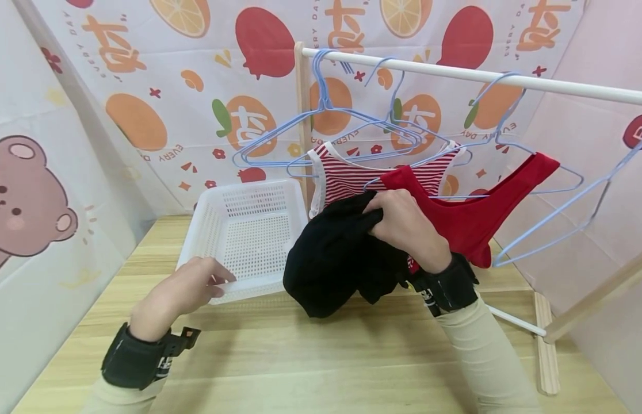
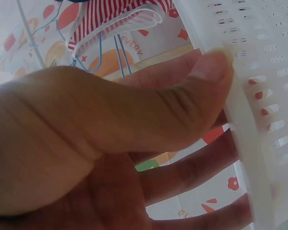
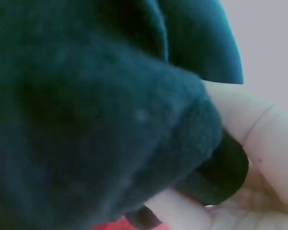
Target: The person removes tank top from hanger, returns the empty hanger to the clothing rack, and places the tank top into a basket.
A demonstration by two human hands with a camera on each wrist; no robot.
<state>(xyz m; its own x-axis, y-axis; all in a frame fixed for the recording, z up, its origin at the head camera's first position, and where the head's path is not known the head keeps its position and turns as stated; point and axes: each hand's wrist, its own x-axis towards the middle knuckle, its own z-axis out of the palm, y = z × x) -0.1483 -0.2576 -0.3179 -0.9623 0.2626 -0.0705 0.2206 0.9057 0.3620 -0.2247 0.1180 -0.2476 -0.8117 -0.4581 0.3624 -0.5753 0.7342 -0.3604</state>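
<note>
My right hand [image 1: 404,221] grips a bunched black garment [image 1: 331,253], which hangs in front of the clothes on the rack. Up close in the right wrist view, the black cloth [image 3: 110,120] is folded between thumb and fingers; its kind cannot be made out. The near rim of a white perforated plastic basket [image 1: 253,287] is pinched by my left hand [image 1: 188,287]. In the left wrist view the thumb lies on the basket's rim [image 2: 247,120], with the fingers at the outside of the wall. No clothing shows inside the basket.
On the rack's white bar [image 1: 455,70] hang several blue hangers [image 1: 323,106]. They carry a red-striped tank top [image 1: 347,178] and a red tank top [image 1: 471,224]; a bare hanger [image 1: 559,213] is at right. The rack's wooden foot [image 1: 547,345] stands on the wooden table [image 1: 300,368].
</note>
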